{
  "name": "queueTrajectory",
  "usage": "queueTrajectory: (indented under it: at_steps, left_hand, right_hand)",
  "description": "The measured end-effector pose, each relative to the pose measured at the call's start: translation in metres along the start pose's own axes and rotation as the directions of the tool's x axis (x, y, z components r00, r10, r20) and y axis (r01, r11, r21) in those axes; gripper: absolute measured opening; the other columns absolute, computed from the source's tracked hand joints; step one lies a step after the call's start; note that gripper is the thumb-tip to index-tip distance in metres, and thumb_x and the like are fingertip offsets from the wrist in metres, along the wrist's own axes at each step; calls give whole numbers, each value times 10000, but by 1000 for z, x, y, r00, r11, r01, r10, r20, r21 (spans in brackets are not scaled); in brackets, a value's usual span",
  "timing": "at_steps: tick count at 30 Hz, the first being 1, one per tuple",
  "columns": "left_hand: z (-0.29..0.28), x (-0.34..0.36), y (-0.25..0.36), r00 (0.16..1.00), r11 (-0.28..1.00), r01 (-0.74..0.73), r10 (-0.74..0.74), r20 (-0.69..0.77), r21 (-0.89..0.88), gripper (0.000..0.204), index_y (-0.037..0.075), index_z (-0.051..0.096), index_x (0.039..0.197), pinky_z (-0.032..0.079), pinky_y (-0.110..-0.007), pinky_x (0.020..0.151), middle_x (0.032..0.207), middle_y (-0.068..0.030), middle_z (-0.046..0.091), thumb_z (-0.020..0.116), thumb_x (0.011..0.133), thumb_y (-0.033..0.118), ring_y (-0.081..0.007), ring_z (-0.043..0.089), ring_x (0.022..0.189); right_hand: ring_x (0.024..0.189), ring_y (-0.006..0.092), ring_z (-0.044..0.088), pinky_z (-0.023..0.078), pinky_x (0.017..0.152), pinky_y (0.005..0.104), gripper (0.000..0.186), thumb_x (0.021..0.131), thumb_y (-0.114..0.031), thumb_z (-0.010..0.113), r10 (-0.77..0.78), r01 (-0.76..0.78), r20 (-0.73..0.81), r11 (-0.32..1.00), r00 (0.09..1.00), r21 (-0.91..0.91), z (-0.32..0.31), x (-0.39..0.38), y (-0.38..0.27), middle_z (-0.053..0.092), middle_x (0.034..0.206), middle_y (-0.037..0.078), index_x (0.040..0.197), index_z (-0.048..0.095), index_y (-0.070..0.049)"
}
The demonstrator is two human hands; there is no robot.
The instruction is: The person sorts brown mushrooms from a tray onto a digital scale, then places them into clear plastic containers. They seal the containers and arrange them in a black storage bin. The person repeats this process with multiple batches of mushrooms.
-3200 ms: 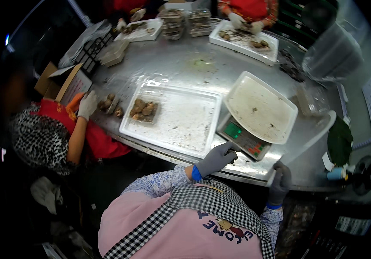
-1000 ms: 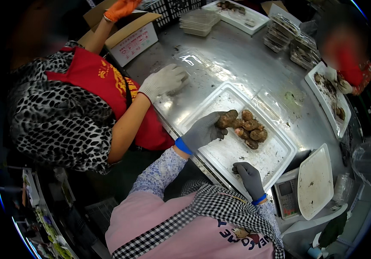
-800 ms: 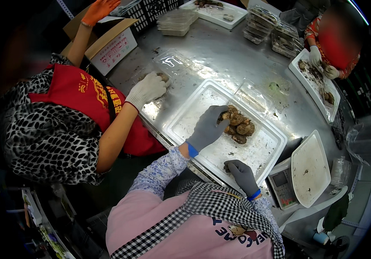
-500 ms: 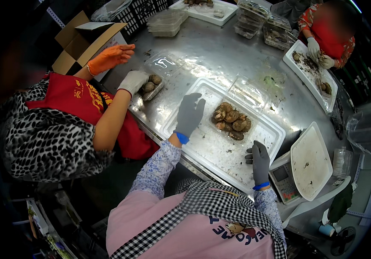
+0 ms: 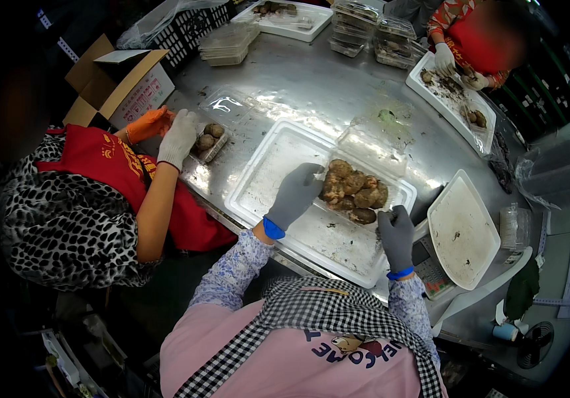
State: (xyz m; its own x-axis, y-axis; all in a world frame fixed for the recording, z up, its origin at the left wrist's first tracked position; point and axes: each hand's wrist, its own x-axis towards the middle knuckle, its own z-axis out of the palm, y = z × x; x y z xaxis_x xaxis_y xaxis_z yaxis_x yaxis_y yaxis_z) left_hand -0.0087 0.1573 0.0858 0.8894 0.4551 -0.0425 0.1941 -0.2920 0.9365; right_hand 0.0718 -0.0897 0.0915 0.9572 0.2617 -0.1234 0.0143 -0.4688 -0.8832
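Note:
A pile of brown, lumpy pieces [image 5: 354,191] lies in a large white tray [image 5: 268,179] on the metal table. My left hand [image 5: 296,194], in a grey glove with a blue cuff, rests in the tray with its fingertips at the pile's left edge. My right hand [image 5: 396,232], gloved the same way, hovers at the pile's lower right with its fingers spread. Neither hand holds anything. A clear plastic lid or box [image 5: 372,147] sits just behind the pile.
On my left, a person's white-gloved hand [image 5: 179,138] holds a small clear box of brown pieces [image 5: 207,140], beside a cardboard box [image 5: 116,83]. A scale with a white pan [image 5: 460,229] stands to my right. Another person works at a far tray [image 5: 454,99]. Stacked clear boxes [image 5: 378,33] stand behind.
Both my hands have closed in on the pile from either side. The person on my left has brought both gloved hands to the small clear box.

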Motion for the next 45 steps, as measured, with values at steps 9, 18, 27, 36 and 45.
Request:
queueTrajectory:
  at_steps: [9, 18, 27, 36, 45]
  left_hand:
    - [163, 6, 108, 898, 926, -213, 310, 311, -311, 422, -9, 572, 1227, 524, -383, 780, 982, -210, 665, 615, 854, 183, -275, 655, 862]
    - [218, -2, 105, 825, 928, -307, 370, 428, -210, 504, 49, 536, 1346, 521, -392, 921, 1235, -205, 583, 642, 896, 249, -298, 637, 1039]
    - [43, 17, -29, 970, 985, -161, 148, -192, -56, 325, 14, 644, 1174, 528, -379, 851, 1081, -179, 673, 634, 908, 200, -288, 657, 956]
    - [-120, -18, -109, 715, 554, 360, 353, -604, 751, 347, 79, 623, 1174, 496, -478, 888, 1168, -159, 601, 637, 839, 169, -354, 603, 1011]
    - [-176, 30, -178, 692, 709, 340, 256, -675, 618, 244, 62, 640, 1057, 499, -484, 818, 1056, -208, 623, 646, 861, 208, -388, 620, 956]
  right_hand:
    - [529, 91, 506, 396, 483, 249, 199, 952, -155, 626, 47, 27, -461, 988, 886, 153, -179, -40, 22, 532, 658, 33, 844, 546, -9]
    - [991, 188, 607, 500, 850, 318, 381, 993, -277, 590, 2, -166, -678, 970, 735, -176, -232, -51, 119, 645, 1123, 147, 1197, 590, 45]
    - [942, 229, 652, 509, 824, 344, 182, 954, -40, 573, -514, 467, -251, 855, 820, -225, -127, -51, 34, 675, 1020, 140, 1108, 644, 26]
    - [852, 334, 677, 539, 732, 416, 160, 875, -87, 650, -591, 678, 366, 712, 719, -181, -24, -41, -2, 702, 947, 130, 1029, 695, -90]
    - [824, 345, 684, 543, 716, 421, 144, 889, -117, 630, -427, 576, 485, 791, 763, -209, 1, -30, -4, 705, 915, 140, 1013, 691, -75]
